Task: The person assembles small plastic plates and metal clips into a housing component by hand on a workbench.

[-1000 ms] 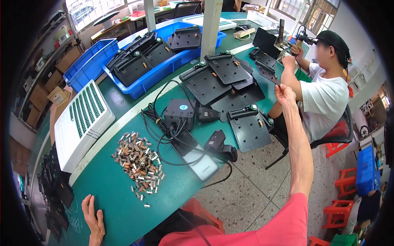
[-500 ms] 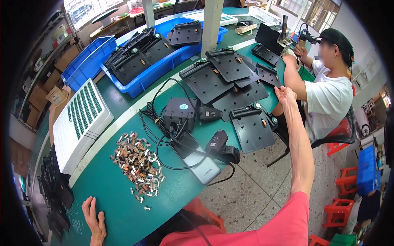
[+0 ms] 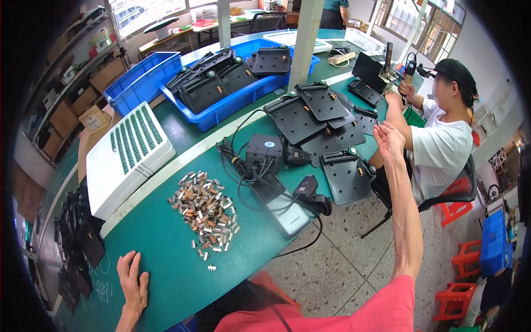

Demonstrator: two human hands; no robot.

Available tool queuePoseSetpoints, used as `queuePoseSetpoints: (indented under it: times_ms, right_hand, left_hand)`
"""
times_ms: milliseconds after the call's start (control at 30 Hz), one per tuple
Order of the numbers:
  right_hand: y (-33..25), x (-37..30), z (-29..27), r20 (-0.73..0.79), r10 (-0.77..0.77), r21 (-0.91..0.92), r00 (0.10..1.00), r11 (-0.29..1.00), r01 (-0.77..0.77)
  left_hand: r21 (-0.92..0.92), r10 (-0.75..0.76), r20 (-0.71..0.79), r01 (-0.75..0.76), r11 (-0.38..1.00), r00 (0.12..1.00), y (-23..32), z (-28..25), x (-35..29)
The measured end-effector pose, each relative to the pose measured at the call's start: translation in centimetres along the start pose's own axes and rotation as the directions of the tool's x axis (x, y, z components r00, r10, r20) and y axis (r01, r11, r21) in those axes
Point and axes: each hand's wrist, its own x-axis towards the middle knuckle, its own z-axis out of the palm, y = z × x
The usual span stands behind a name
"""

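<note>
My right hand [image 3: 390,138] is hovering, fingers parted and empty, just beside a black panel [image 3: 365,119] lying on the green tabletop [image 3: 166,296]; my left hand [image 3: 133,286] is resting there, loosely spread, near heaped electronic components [image 3: 206,213].

Matt black, smooth green, speckled grey

The tabletop [image 3: 166,299] across the lower left is smooth and green, with a soft sheen. The black plates [image 3: 348,185] right of centre look like matt plastic; the blue tray [image 3: 239,108] above them is smooth, faintly glossy plastic. At centre, the pile of small parts [image 3: 202,213] mixes bright metal with brown and white, plastic-looking bits. Just right of it, the power bank [image 3: 290,219] has a satin, silver-grey face, and the box [image 3: 260,146] above is matt black plastic. The white block [image 3: 102,185] at left looks like dull foam. Lower right: hard, speckled, stone-like floor [image 3: 343,249], smooth red plastic stools [image 3: 466,257] and a matt cloth sleeve [image 3: 381,304].
</note>
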Motion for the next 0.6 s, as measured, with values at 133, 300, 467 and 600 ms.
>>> queuePoseSetpoints:
  times_ms: [133,300,467,600]
  right_hand:
    - [-2.5,-9.2,5.0,0.364,-0.005,-0.003,0.931,1.0,0.007]
    - [-2.4,-27.5,10.9,0.79,0.195,-0.292,0.581,0.953,0.077]
    - [3.2,-39.5,14.7,0.88,0.471,-0.453,-0.061,0.871,0.189]
    - [8.8,-44.5,19.3,0.83,0.511,-0.491,-0.222,0.859,0.145]
  left_hand:
    - [0.02,0.055,-0.059,-0.054,0.998,0.997,0.2,-0.3,0.1]
    - [0.014,0.104,-0.123,-0.104,0.995,0.987,0.6,-0.3,0.8]
    - [0.04,0.1,-0.181,-0.094,0.995,0.978,-0.1,0.2,0.3]
    - [0.02,0.122,-0.255,-0.121,0.992,0.959,-0.5,1.0,0.1]
